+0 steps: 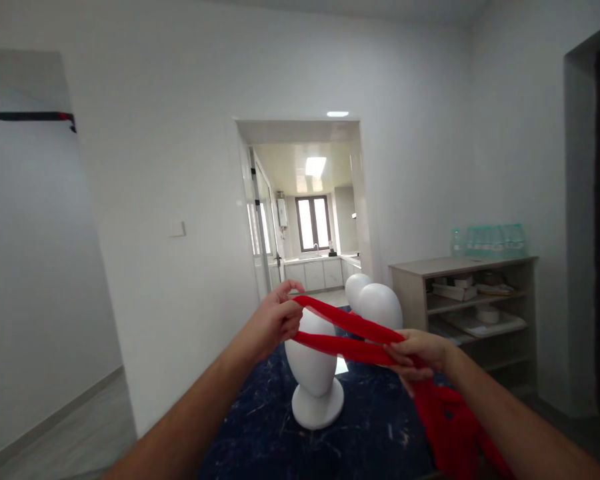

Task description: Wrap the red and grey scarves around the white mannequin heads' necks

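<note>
My left hand [276,320] is closed in a pinch on one end of a red scarf [350,337], held beside the top of a white mannequin head [314,373]. My right hand [417,357] grips the same scarf further along. Between the hands the cloth runs as two taut strips across the front of the mannequin head. The rest of the scarf hangs down in a bunch below my right forearm. The mannequin head stands upright on its round base on a dark blue marbled table [370,433].
Two more white mannequin heads [377,303] stand behind the first. A grey shelf unit [467,300] with boxes, and pale green bottles [490,240] on top, stands at the right wall. A doorway [305,213] ahead leads to a kitchen. White wall at left.
</note>
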`<state>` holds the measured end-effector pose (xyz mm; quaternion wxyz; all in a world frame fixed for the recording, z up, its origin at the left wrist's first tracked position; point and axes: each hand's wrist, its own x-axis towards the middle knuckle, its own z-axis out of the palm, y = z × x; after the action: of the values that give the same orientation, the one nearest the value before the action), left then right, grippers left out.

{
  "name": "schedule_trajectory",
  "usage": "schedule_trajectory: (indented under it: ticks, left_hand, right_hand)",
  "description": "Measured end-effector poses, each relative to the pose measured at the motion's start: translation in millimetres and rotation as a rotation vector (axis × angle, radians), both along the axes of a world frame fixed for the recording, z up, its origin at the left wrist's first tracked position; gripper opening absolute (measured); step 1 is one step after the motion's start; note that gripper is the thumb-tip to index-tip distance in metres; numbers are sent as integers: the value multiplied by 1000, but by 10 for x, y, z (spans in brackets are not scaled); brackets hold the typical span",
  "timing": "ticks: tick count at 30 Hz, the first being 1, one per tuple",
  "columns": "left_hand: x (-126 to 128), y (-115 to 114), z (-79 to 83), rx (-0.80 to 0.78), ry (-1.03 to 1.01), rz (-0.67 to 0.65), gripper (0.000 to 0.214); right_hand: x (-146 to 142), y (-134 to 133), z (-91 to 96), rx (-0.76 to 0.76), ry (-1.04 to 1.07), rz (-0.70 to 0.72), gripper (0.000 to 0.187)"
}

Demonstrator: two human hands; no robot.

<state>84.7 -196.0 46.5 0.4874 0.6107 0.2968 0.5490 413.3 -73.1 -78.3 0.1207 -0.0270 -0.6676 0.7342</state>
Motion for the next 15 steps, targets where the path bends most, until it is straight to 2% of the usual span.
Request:
schedule_trajectory:
  ticks: [3, 7, 9, 11, 13, 15]
  left_hand:
    - [-250, 11, 198, 140, 249, 78, 35]
    - [-542, 143, 287, 393, 856, 347, 33]
    - [-717, 329, 256, 487, 1167, 538, 29]
    - [-910, 577, 194, 510, 1384, 715, 29]
    - [-1096, 837, 111, 467, 1476, 854, 37]
    - [-1246, 1066, 11, 392, 1488, 939, 46]
  right_hand:
    - [262, 326, 147, -48, 85, -102, 46]
    - [332, 638, 260, -71, 128, -159, 48]
    - [247, 752, 283, -58, 128, -198, 49]
    - [95, 853, 297, -64, 142, -273, 47]
    - [-110, 951, 309, -107, 167, -392, 41]
    - [-353, 1056, 316, -156, 182, -495, 37]
